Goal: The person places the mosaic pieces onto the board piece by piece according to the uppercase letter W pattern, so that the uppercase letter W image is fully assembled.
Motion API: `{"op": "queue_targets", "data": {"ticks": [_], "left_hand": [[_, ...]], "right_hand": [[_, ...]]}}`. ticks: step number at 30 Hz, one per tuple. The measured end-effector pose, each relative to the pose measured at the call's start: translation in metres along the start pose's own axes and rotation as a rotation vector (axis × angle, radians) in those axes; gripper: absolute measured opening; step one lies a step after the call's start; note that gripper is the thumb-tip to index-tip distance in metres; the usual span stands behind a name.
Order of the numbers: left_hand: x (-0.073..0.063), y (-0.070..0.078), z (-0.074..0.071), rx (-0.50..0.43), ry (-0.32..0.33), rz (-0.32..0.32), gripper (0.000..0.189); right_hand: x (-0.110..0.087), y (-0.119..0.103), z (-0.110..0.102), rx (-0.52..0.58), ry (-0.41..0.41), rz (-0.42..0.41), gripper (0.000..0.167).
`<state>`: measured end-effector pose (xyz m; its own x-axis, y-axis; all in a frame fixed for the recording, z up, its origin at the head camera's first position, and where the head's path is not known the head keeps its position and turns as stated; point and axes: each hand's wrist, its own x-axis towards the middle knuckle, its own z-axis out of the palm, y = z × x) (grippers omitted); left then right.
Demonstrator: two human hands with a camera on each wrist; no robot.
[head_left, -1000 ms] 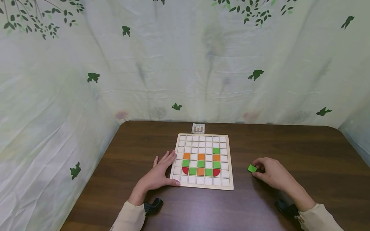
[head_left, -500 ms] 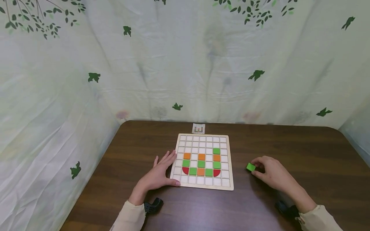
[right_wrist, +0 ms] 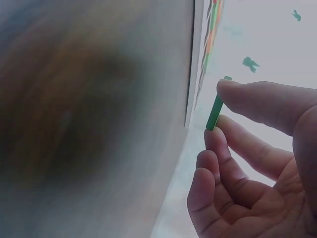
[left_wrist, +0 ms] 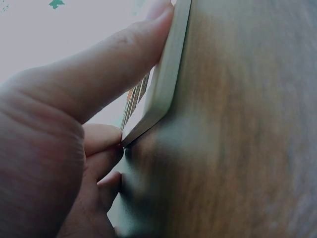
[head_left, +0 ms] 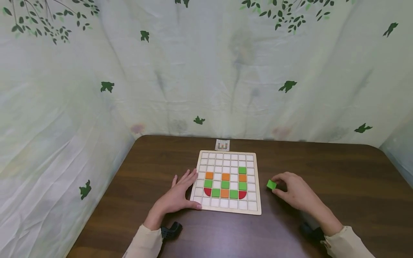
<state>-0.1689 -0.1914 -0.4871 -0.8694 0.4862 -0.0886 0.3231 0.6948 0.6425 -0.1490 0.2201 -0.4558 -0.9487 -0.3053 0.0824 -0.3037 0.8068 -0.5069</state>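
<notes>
A square white grid board (head_left: pixel 233 204) with a pale wooden rim lies on the table, bearing orange and green square tiles and two red rounded pieces. My left hand (head_left: pixel 179 195) rests along its near left corner, fingers fairly straight on the left edge and thumb on the front rim. In the left wrist view the thumb (left_wrist: pixel 114 67) lies over the board's edge. To the right of the board, my right hand (head_left: pixel 295 190) pinches a green square tile (head_left: pixel 271 184) between thumb and fingertips. The right wrist view shows that green tile (right_wrist: pixel 215 110) edge-on, with the other fingers curled below.
Behind the board, near the table's back edge, lies a small card (head_left: pixel 222 144) printed with a grid pattern. The dark wooden table (head_left: pixel 338 168) reaches out on both sides. A pale curtain (head_left: pixel 206 71) with leaf and bird prints hangs behind it.
My right hand has moved left toward the board, carrying the green tile, which has turned a little. The left hand has stayed in place on the board.
</notes>
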Motion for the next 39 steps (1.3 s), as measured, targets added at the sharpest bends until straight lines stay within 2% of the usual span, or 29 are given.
{"op": "queue_targets", "data": {"ticks": [14, 30, 39], "left_hand": [[-0.003, -0.001, 0.004, -0.017, -0.005, -0.003, 0.114], [0.0, 0.002, 0.0, -0.011, 0.004, -0.005, 0.114], [0.001, 0.001, 0.001, 0.003, 0.005, -0.002, 0.114]], "right_hand": [[0.015, -0.023, 0.01, 0.028, 0.003, 0.005, 0.026], [0.043, -0.043, 0.022, 0.049, 0.028, -0.074, 0.027], [0.058, -0.055, 0.032, 0.063, 0.027, -0.083, 0.025]]}}
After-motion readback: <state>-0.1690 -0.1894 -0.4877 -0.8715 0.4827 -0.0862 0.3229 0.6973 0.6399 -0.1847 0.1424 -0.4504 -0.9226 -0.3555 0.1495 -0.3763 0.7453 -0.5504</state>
